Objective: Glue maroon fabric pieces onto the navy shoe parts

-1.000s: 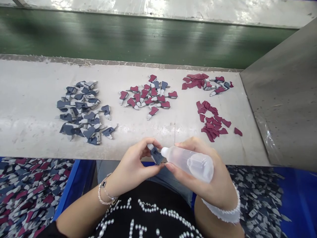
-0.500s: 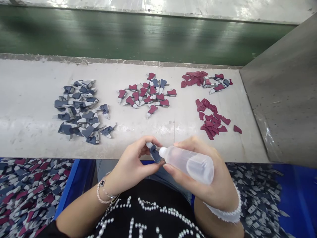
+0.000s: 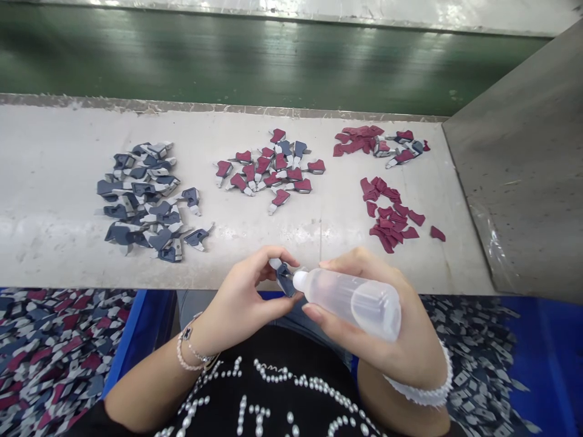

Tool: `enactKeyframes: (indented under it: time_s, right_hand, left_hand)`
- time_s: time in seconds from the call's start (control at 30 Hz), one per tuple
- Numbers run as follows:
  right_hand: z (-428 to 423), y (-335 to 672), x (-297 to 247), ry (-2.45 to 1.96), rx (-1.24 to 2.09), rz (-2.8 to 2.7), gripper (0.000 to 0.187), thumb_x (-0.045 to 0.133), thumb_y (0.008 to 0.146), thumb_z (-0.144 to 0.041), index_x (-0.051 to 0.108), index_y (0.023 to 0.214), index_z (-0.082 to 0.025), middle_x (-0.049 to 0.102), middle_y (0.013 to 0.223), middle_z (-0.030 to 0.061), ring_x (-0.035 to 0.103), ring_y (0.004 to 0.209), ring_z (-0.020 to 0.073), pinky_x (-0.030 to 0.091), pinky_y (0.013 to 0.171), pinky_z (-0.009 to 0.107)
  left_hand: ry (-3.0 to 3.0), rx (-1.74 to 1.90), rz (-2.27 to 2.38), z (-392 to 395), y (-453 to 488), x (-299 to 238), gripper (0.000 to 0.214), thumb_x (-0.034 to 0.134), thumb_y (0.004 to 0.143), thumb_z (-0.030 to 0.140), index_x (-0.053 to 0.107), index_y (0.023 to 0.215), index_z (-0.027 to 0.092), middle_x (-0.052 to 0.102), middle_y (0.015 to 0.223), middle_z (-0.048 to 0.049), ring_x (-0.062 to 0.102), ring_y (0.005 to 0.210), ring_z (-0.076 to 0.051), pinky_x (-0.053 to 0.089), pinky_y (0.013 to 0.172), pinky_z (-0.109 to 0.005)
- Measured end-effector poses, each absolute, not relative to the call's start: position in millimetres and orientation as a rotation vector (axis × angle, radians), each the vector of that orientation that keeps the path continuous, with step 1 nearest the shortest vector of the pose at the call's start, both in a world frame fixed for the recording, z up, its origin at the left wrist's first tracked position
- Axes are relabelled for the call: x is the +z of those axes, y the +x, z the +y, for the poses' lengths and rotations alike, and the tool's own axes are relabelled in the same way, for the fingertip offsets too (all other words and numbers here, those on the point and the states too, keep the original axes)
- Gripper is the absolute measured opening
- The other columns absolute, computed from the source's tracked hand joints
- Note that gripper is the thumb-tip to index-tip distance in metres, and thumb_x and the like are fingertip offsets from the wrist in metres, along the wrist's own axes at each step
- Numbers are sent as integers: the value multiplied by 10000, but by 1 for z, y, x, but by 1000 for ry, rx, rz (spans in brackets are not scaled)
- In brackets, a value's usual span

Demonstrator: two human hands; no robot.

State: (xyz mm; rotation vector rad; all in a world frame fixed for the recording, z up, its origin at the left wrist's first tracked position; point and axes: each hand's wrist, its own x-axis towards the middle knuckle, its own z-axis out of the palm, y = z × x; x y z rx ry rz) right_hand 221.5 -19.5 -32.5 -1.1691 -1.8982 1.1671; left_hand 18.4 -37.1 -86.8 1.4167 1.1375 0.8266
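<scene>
My left hand (image 3: pixel 241 300) pinches a small blue-grey plastic piece (image 3: pixel 283 278) between thumb and fingers, just below the table's near edge. A clear squeeze bottle (image 3: pixel 353 300) lies in my right hand (image 3: pixel 387 328), which is wrapped around it. The bottle's white nozzle touches the small piece. On the white table (image 3: pixel 54 182) lie a heap of blue-grey pieces (image 3: pixel 146 203) at the left, a heap of pieces with maroon faces (image 3: pixel 268 173) in the middle, and loose maroon chips (image 3: pixel 392 215) at the right.
A second small maroon heap (image 3: pixel 378 142) lies at the table's far right. A green conveyor belt (image 3: pixel 255 64) runs behind the table. A grey metal panel (image 3: pixel 528 182) rises at the right. Blue bins (image 3: pixel 136 337) full of mixed pieces sit below on both sides.
The view has shifted slightly, and the bottle has tilted a little in my right hand. Both hands keep their hold, nozzle still at the piece.
</scene>
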Motion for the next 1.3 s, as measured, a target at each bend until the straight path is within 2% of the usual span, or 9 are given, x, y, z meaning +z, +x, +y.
enactKeyframes:
  time_s: [0.37,0.63,0.83,1.0,1.3]
  right_hand:
    - [-18,222,-26,-1140,1306,-1882,180,735,869,-272,566,901,-217,616,753,-52,583,578,80,465,519,212]
    - [-18,223,-29,-1183,1239,-1871,200,747,874,-310,568,917,-232,627,786,-42,606,639,112,486,551,244]
    - [-18,224,-25,-1147,1310,-1876,173,736,858,-250,565,881,-237,604,719,-45,567,550,113,464,488,262]
    - [-16,228,-25,-1104,1342,-1942,194,748,847,-231,554,852,-228,604,654,-64,536,490,95,434,441,247]
    - [-16,226,-23,-1105,1319,-1940,183,750,853,-233,570,878,-213,618,706,-65,567,543,89,469,494,225]
  left_hand:
    - [1478,782,1165,-39,15,-88,416,761,797,106,580,1126,283,680,1095,-14,674,946,-184,575,824,-321]
    - [1531,788,1162,-36,18,-86,369,769,809,157,583,1114,251,693,1083,-35,679,895,-171,581,810,-310]
    - [1531,787,1182,-37,15,-89,453,749,776,60,579,1140,270,685,1115,-30,689,960,-197,576,843,-337]
    - [1520,805,1205,-36,15,-90,444,744,773,54,586,1137,252,674,1125,-43,688,963,-199,582,854,-341]
    - [1558,768,1195,-35,14,-88,476,730,768,28,581,1156,259,671,1133,-33,669,958,-187,577,846,-326]
